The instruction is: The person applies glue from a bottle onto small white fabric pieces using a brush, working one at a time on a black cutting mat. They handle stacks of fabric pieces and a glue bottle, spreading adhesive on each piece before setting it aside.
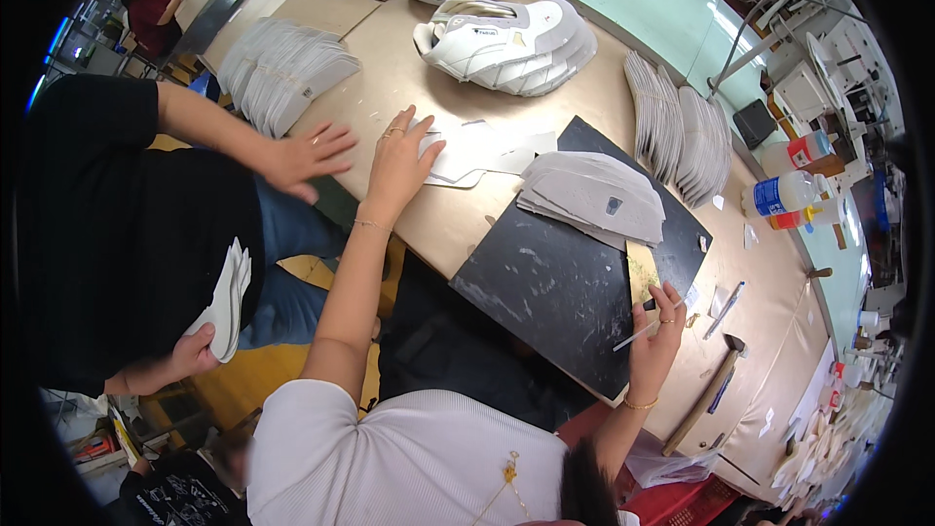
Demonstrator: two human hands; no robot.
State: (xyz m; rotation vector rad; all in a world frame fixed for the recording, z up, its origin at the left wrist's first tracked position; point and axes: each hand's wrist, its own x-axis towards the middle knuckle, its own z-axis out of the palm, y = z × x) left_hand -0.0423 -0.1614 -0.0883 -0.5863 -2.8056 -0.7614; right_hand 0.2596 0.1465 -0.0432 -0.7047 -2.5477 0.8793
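Your left hand point(399, 161) lies flat in the middle of the frame, fingers spread wide, pressing down on a flat white cut-out shoe piece point(466, 154). It holds nothing; it only rests on top. That white piece lies on the tan work table point(409, 88), just left of the black square cutting mat point(545, 282).

Your right hand point(654, 336) is at the lower right, at the edge of the black mat. Its fingers are curled lightly round a thin silver pen point(638, 333), and the pen tip points left over the mat.

On the top part of the mat sits a pile of flat grey shoe pieces point(594, 197). Higher up in the frame are two white sports shoe uppers point(506, 39), one behind the other. On the right stands a row of grey pieces stacked on edge point(677, 127), and past it a clear plastic bottle with a blue label point(784, 193).

At the left sits another person in a black shirt point(127, 234). One of that person's hands point(307, 158) reaches onto the table, close to your left hand but not touching it. Their other hand point(200, 351), lower left, holds a small bunch of white pieces point(229, 297).
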